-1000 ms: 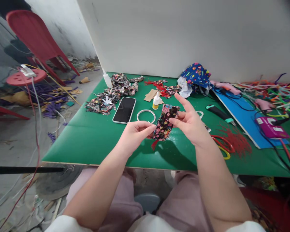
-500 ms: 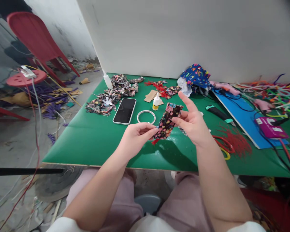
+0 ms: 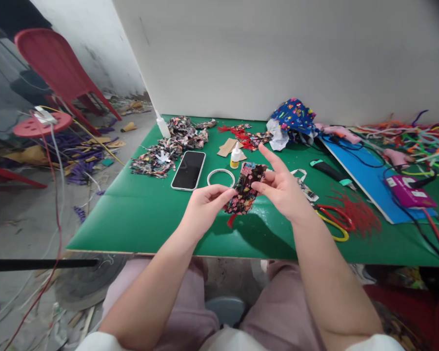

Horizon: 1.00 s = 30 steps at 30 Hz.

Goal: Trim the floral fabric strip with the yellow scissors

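Note:
Between my two hands, above the green table, is a small black floral fabric piece [image 3: 247, 187] with a red tassel [image 3: 232, 220] hanging from its lower end. My left hand [image 3: 207, 207] pinches its lower left edge between thumb and fingers. On the other side, my right hand [image 3: 281, 190] grips the right edge with the thumb on the front, its index finger pointing up and away. Just behind the fabric lie a white ring [image 3: 221, 171] and a small glue bottle [image 3: 235, 157] with a yellow label. A phone [image 3: 189, 170] rests left of the ring.
Crumpled floral fabric scraps [image 3: 157, 158] and a white squeeze bottle [image 3: 163, 127] are at the back left. To the right lie scissors [image 3: 334, 219], red threads [image 3: 358, 214], a utility knife [image 3: 329, 171], a blue board [image 3: 366, 180], and pink glue guns [image 3: 342, 132] with cables.
The fabric piece and my right hand have shifted slightly left and down. The fabric's angle has changed a little, and its red tassel now hangs more visibly. More of the scissors shows.

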Tool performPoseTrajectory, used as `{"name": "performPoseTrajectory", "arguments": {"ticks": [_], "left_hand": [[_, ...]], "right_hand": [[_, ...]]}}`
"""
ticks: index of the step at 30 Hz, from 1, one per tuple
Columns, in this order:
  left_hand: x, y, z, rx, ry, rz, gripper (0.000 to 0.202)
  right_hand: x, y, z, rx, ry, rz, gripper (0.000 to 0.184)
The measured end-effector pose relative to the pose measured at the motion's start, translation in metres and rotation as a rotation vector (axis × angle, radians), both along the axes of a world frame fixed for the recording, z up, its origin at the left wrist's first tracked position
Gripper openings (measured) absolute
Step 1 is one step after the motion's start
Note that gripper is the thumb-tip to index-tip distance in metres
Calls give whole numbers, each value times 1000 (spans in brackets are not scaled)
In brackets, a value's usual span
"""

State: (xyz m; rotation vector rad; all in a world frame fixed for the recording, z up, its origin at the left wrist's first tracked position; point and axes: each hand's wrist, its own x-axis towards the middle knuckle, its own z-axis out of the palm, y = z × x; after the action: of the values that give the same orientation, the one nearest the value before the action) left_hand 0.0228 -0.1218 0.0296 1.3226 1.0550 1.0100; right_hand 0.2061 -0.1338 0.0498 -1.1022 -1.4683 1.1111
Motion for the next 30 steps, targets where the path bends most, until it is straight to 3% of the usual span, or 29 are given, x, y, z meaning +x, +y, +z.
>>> {"name": "performPoseTrajectory", "arguments": {"ticks": [7,13,22,27,30], "left_hand": [[2,-1,-1,-132,-100,-70,27],[3,3,-7,-125,-227,68,24],[3,3,-9,-70,-331,67,20],[4,-3,-7,68,-391,-3,20],[4,-5,-9,94,-412,45,13]], "right_hand": [[1,1,2,-57,81,-31,79],[-3,-3,5,-147,86,17,96],[-25,-27,20,225,-313,-191,76],[-25,-36,24,399,-527,-164,63],[-27,-36,27,417,-595,-148,58]]}}
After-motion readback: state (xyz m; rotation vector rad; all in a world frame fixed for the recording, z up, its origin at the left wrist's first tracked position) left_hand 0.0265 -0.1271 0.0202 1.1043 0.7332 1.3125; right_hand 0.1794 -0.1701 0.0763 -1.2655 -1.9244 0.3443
